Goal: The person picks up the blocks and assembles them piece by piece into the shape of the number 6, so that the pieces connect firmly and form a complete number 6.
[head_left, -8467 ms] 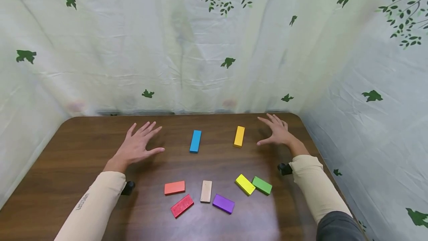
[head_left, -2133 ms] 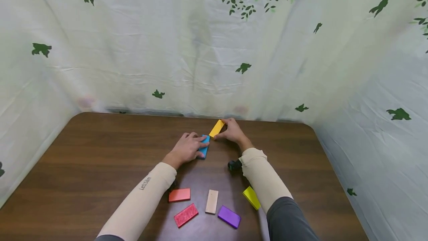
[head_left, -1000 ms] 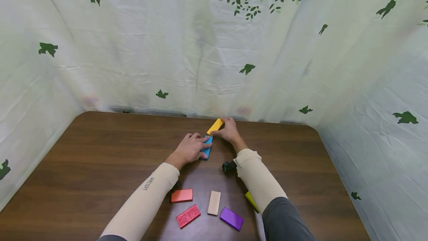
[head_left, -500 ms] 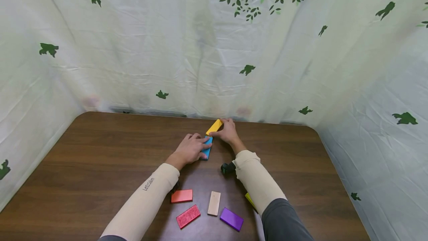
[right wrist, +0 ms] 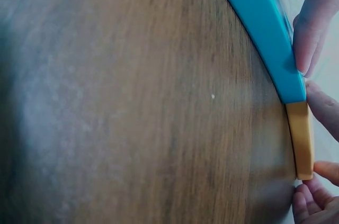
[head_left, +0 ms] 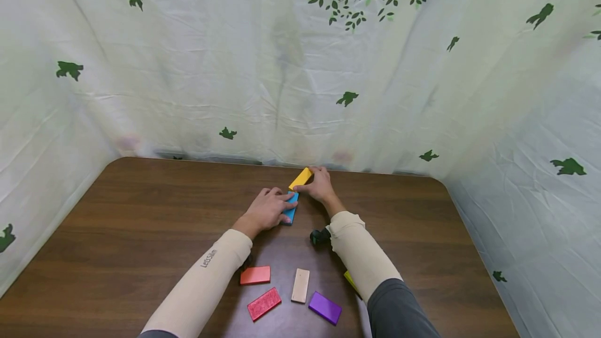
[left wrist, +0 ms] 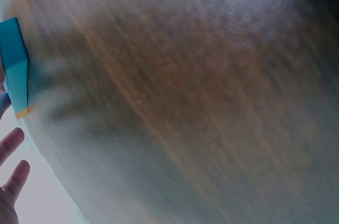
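Orange-yellow block (head_left: 301, 178), pinched in right hand (head_left: 321, 184) near far edge of counter (head_left: 164, 213), its long axis slanting away rightward from blue block (head_left: 291, 213), ends touching; left hand (head_left: 266, 209) grips blue.

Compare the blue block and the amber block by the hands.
The left hand touches the blue block; the right hand pinches the amber block. The amber block lies beyond the blue block, at a sharper sideways slant. Both are oblong, ends meeting.
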The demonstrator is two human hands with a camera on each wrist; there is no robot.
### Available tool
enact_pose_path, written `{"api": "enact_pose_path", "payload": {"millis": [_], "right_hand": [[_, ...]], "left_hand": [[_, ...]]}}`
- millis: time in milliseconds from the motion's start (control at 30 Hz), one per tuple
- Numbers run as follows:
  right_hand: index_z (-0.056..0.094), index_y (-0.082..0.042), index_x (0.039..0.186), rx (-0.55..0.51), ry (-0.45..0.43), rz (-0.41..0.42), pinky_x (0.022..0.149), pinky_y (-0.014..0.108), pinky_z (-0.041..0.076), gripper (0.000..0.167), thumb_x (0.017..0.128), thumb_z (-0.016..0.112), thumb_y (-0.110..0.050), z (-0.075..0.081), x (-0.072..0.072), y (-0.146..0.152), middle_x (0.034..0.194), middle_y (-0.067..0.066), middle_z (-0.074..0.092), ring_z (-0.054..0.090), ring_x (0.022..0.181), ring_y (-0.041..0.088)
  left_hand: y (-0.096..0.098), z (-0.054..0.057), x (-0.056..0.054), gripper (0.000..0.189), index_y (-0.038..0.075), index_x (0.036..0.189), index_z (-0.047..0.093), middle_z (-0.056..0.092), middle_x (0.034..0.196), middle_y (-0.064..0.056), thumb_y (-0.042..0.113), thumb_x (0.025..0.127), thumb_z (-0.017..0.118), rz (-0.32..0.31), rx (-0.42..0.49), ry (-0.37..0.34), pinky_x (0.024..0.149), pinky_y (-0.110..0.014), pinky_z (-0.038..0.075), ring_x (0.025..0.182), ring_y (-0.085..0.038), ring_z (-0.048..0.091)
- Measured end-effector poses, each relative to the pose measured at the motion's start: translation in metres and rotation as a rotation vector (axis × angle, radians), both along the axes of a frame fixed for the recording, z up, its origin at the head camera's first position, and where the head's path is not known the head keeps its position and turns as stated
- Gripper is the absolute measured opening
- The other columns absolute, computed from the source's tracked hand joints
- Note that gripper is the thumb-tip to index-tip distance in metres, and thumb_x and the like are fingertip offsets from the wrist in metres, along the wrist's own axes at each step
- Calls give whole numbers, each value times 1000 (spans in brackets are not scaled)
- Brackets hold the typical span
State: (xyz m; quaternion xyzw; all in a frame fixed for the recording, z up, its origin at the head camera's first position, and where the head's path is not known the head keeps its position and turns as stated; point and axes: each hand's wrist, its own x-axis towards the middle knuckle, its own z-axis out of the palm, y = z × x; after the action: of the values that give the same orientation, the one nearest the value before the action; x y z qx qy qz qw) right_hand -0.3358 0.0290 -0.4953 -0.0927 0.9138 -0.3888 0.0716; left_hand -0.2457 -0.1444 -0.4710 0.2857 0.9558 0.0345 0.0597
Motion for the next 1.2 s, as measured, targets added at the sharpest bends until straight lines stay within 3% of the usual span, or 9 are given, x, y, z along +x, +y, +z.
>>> {"api": "enact_pose_path", "payload": {"millis": [667, 900, 1200], "right_hand": [[43, -1, 143, -12, 0, 38, 106, 48, 34, 84, 78, 81, -37, 8, 5, 14, 138, 21, 39, 35, 127, 36], [40, -2, 146, -3, 2, 107, 106, 51, 34, 83, 79, 81, -32, 14, 13, 29, 141, 20, 37, 34, 130, 37], [53, 1, 133, 78, 11, 254, 103, 47, 38, 66, 80, 80, -27, 33, 31, 56, 132, 19, 48, 46, 123, 35]], "left_hand": [[0, -2, -1, 57, 25, 141, 50, 43, 148, -2, 46, 90, 62, 18, 18, -4, 101, -52, 34, 125, -30, 43], [-1, -2, -1, 58, 25, 141, 50, 43, 148, -1, 46, 88, 63, 26, 21, 7, 98, -52, 35, 122, -30, 44], [1, -3, -4, 58, 27, 141, 50, 42, 149, 0, 47, 88, 62, 50, 25, -19, 96, -51, 35, 124, -32, 43]]}}
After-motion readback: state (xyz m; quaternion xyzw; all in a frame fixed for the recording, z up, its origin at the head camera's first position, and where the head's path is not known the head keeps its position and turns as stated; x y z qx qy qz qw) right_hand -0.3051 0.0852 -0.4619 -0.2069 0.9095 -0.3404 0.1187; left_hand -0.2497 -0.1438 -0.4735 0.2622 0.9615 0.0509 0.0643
